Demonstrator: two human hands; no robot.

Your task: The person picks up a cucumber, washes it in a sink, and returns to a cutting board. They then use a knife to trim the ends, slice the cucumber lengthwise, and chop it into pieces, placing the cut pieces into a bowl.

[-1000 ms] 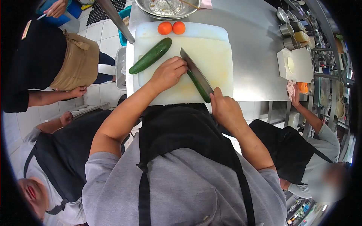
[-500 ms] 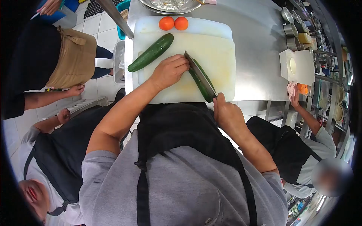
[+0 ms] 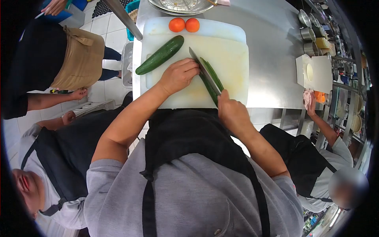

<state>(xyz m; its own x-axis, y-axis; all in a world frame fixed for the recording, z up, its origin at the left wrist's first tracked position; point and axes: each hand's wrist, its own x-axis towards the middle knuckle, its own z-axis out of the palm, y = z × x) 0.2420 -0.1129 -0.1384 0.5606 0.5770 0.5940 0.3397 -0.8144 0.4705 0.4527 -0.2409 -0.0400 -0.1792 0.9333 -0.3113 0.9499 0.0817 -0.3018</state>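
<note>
Nearest, the right hand (image 3: 233, 112) clenches the handle of a chef's knife (image 3: 204, 72), whose blade splits a cucumber (image 3: 212, 77) lengthwise mid-board. At ten o'clock of it, the left hand (image 3: 179, 75), fingers curled, steadies that cucumber. Farther at eleven lies a whole cucumber (image 3: 160, 55) on the cutting board (image 3: 233, 51), two tomatoes (image 3: 184, 25) beyond.

no readable txt or labels

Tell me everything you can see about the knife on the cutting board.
The knife has a long, broad blade that looks like grey steel. It lies lengthwise along a dark green cucumber on the white cutting board. Its tip points away from the person. The right hand covers the handle, and the left hand rests beside the blade on the cucumber.
</note>
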